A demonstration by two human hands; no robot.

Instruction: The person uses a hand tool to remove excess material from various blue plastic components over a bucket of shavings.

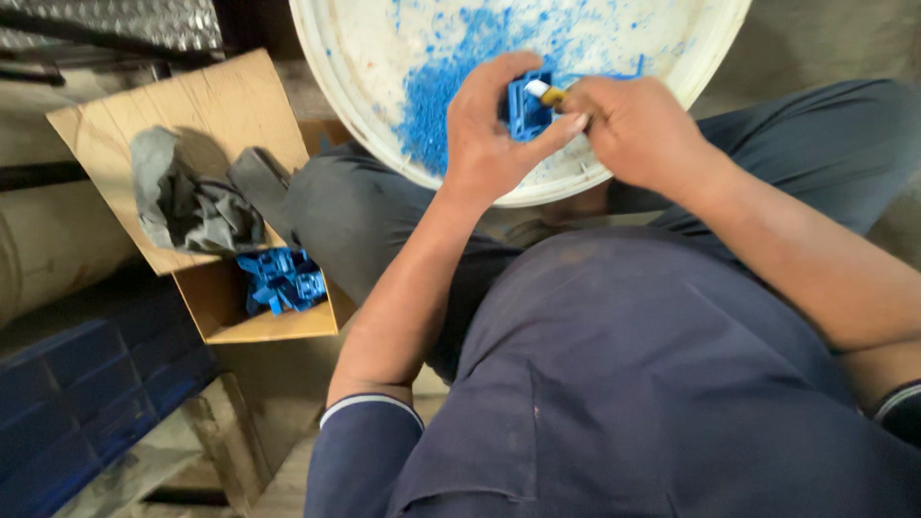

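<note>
- Leftmost, stacked dark blue plastic crates [86, 384] fill the lower corner, beside a pale rounded surface; what that surface belongs to I cannot tell.
- Next, an open cardboard box [259, 326] stands beside the person's knee; a crumpled grey cloth [187, 206] lies on its raised flap, and blue plastic parts [281, 278] sit heaped inside.
- Further right, a white bucket [384, 125] — round, its inside dusted with blue shavings [432, 105] — rests between the knees.
- Over its near rim the left hand [489, 134] is closed around a small blue plastic piece [528, 110]; fingers curl over the top, the thumb presses from below.
- Touching that piece, the right hand [638, 129] pinches a small blade with a yellow handle [549, 93] — its pale tip lies against the piece's upper edge; the fingers are pressed tight together.
</note>
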